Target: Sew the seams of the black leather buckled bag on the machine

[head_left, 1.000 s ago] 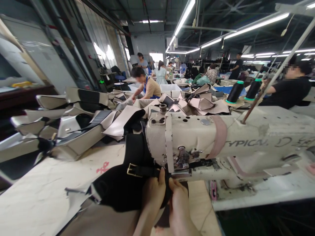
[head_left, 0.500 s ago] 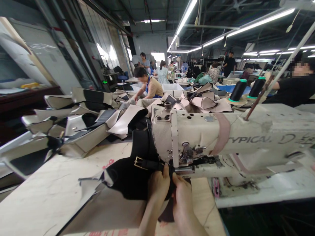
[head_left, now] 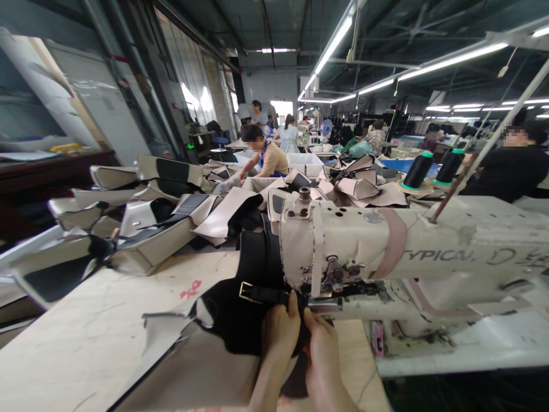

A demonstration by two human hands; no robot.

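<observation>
A partly sewn bag [head_left: 223, 326], black over beige, lies at the head of a sewing machine [head_left: 343, 246]. Across its black part runs a strap with a gold buckle [head_left: 246, 291]. My left hand [head_left: 281, 329] presses on the black material beside the strap, its index finger pointing at the needle area. Close by on the right, my right hand [head_left: 321, 343] pinches the edge of the same bag between thumb and fingers. The machine head hides the needle and presser foot, and the fingertips are partly covered by the material.
Many beige and black bag pieces [head_left: 158, 234] are heaped beyond the wooden tabletop [head_left: 107, 320]. Two black thread cones [head_left: 418, 170] stand behind the machine. A co-worker in a tan top [head_left: 274, 158] bends over the heap; another person in black [head_left: 508, 166] sits at right.
The camera view has shifted slightly, so the whole scene sits a little lower and further right. Both hands keep about the same hold on the bag at the machine.
</observation>
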